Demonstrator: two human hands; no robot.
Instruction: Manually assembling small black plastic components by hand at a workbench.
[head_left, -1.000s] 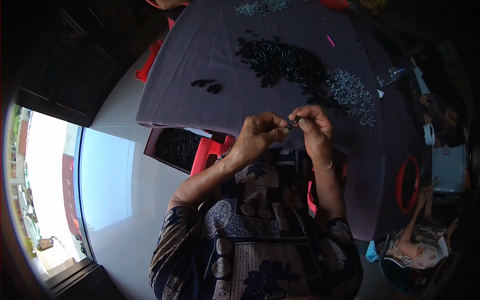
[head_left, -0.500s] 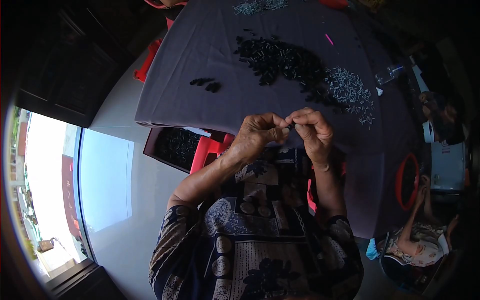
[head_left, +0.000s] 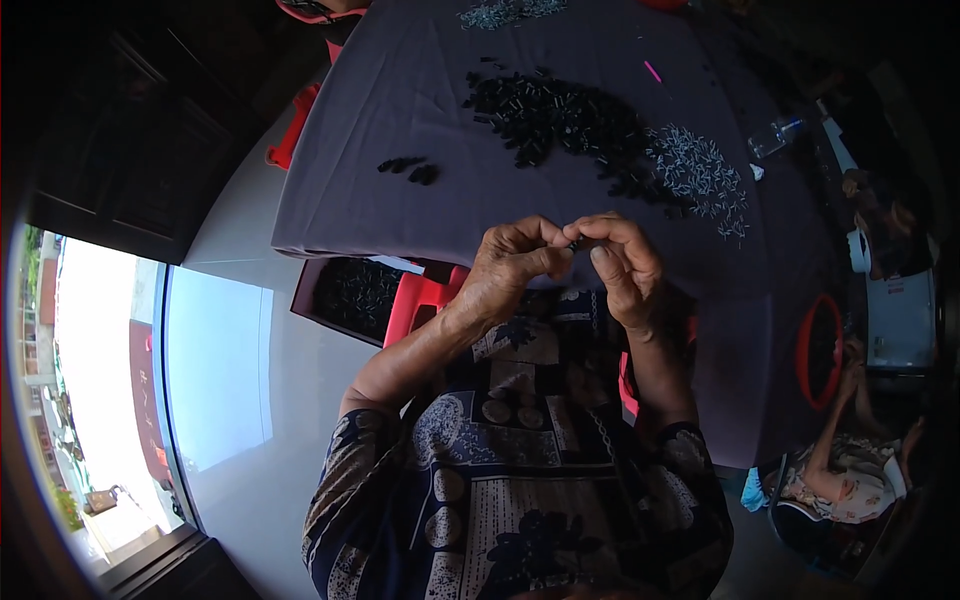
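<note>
Fingers (head_left: 548, 248) of both hands pinched shut on small dark piece (head_left: 576, 241), slim, mostly hidden, above grey tablecloth (head_left: 400, 110)

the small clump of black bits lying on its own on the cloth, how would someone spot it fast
Start at the grey-purple tablecloth. The big black pile lies mid-table, with a silvery heap on its right. The small clump sits alone to the left, apart from both, a few dark pieces on bare cloth.

Floor: pale glossy tiles (head_left: 250, 400), daylight reflected at left | Table: grey-purple cloth (head_left: 400, 120) draped over it, centre to far | Seating: red plastic stools (head_left: 415, 300) near the table edge | Left: bright open doorway (head_left: 80, 380), dark cabinet (head_left: 130, 150) beyond | Right: dim, in shadow
</note>
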